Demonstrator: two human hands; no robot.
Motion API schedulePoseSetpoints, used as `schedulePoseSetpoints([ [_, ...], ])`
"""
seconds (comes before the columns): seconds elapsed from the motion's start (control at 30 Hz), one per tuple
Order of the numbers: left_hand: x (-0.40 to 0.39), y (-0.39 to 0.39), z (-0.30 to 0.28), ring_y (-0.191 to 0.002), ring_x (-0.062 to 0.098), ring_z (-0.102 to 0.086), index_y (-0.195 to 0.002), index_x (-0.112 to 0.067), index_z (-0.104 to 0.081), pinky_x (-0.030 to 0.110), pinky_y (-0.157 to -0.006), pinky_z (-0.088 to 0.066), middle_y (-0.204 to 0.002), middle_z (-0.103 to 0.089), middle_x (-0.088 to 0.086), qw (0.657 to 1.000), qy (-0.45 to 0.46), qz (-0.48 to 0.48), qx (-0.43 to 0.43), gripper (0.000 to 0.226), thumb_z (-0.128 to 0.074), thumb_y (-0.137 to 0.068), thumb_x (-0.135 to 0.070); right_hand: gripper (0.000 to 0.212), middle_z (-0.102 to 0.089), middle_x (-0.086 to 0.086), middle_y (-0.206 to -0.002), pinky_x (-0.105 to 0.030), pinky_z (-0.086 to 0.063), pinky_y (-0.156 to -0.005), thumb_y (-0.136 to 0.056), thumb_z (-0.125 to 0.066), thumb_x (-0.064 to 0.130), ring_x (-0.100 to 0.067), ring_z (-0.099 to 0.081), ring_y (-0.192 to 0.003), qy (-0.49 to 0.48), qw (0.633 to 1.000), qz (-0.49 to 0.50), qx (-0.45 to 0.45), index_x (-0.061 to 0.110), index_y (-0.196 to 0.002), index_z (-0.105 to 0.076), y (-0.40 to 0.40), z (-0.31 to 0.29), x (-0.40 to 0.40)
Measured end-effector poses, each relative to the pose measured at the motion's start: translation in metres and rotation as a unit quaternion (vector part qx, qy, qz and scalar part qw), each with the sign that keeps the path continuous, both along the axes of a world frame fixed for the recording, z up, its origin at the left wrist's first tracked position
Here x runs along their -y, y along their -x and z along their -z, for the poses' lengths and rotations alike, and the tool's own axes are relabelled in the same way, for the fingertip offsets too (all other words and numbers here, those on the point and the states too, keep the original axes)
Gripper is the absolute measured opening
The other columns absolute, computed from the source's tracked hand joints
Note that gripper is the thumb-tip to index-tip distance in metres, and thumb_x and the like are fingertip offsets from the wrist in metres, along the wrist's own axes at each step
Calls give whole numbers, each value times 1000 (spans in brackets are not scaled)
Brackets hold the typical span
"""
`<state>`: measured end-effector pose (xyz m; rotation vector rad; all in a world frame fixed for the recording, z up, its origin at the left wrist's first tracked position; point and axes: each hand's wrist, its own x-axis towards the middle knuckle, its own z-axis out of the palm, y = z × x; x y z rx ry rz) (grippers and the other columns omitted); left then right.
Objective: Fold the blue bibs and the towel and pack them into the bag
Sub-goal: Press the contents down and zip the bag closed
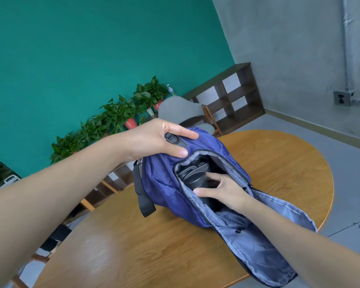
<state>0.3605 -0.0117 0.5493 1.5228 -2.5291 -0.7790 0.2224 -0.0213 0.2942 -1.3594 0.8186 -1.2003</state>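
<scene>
A blue backpack [164,183] lies on the round wooden table [133,246], unzipped, its grey lining [279,221] showing. My left hand [154,140] grips the bag's top by the black handle patch [176,140]. My right hand [222,190] reaches inside the opening and rests on a dark item [193,173] inside; I cannot tell what that item is. No bib or towel shows outside the bag.
A black strap [142,196] hangs off the bag's left side. Behind the table stand a grey chair [181,110], a dark wooden shelf [231,96], and a row of potted plants [116,115] along the teal wall.
</scene>
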Motion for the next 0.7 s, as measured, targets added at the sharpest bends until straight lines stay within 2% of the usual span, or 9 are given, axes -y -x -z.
schedulePoseSetpoints([
  [0.07,2,0,7,-115,-6,-63,-122,-35,-73,24,-108,-45,-124,-69,-21,1000,20,-3,13,44,-83,-83,-19,59,-66,33,-110,2,-39,-89,-75,-89,28,27,-53,-103,1,1000,15,-26,33,-127,-61,3,2,2],
  [0.13,4,-1,17,-115,-12,-59,-125,-38,-71,17,-105,-45,-130,-65,-24,999,27,1,32,44,-82,-85,-23,69,-56,43,-103,7,-35,-80,-76,-88,27,35,-47,-94,2,998,11,-58,37,-134,-51,6,8,5],
  [0.2,7,-3,27,-114,-20,-52,-128,-41,-68,8,-97,-42,-134,-60,-26,997,40,10,59,45,-79,-88,-25,81,-52,40,-115,4,-36,-85,-74,-90,28,30,-49,-102,2,995,-19,-100,41,-136,-41,5,12,4],
  [0.27,9,-7,31,-115,-25,-45,-130,-43,-66,-2,-90,-38,-136,-56,-27,996,48,19,73,45,-78,-90,-26,91,-58,31,-126,-10,-41,-101,-65,-96,35,17,-53,-116,-1,990,-27,-135,37,-140,-46,-1,15,2],
  [0.33,10,-11,29,-114,-27,-45,-129,-43,-66,-6,-87,-35,-134,-56,-29,996,50,29,73,45,-78,-89,-26,100,-66,22,-125,-25,-46,-108,-59,-97,37,7,-59,-118,7,991,-22,-130,31,-145,-46,-3,18,3],
  [0.37,11,-14,28,-113,-28,-46,-128,-44,-67,-6,-87,-35,-132,-56,-32,996,52,31,72,45,-78,-89,-26,101,-67,20,-124,-28,-47,-107,-58,-98,36,4,-61,-117,12,991,-22,-129,30,-145,-47,-1,17,4],
  [0.47,10,-22,23,-116,-21,-51,-125,-49,-67,2,-93,-39,-133,-57,-33,996,45,22,80,44,-79,-88,-29,95,-68,17,-125,-29,-48,-107,-61,-97,33,1,-62,-117,1,992,-55,-114,27,-142,-50,9,15,10],
  [0.57,10,-24,31,-117,-21,-49,-126,-50,-66,1,-92,-39,-134,-56,-32,995,41,23,90,45,-79,-88,-31,101,-64,17,-132,-35,-43,-113,-60,-97,45,-1,-56,-127,-11,989,-77,-124,29,-147,-49,11,19,14],
  [0.7,12,-22,43,-123,-19,-48,-133,-45,-63,4,-99,-37,-137,-56,-32,996,46,40,61,50,-76,-91,-21,102,-61,13,-137,-29,-44,-110,-63,-94,44,-2,-57,-123,-22,988,-31,-149,27,-151,-44,14,26,13],
])
